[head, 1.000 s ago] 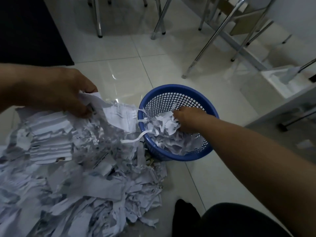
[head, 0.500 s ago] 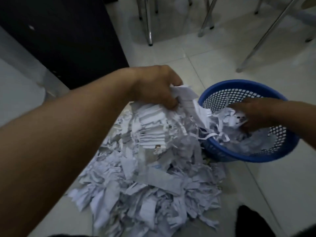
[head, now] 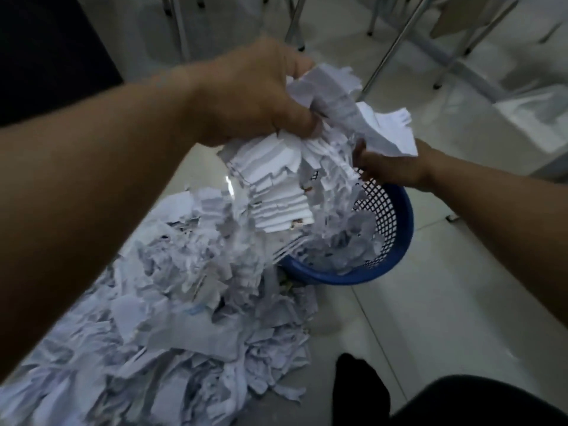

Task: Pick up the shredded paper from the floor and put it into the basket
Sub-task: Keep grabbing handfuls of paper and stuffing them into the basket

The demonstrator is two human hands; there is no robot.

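Shredded paper lifted over the basket

The left hand (head: 252,93) clenches a clump of shredded paper (head: 276,186) above the blue basket (head: 396,241); the right hand (head: 390,167) grips its far side; more lies on the floor (head: 430,318).

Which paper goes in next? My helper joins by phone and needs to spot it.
Start at the blue mesh basket on the tiled floor. Just above its left rim, the left hand grips a raised clump of shredded paper. It alone is lifted; the big pile lies flat on the floor.
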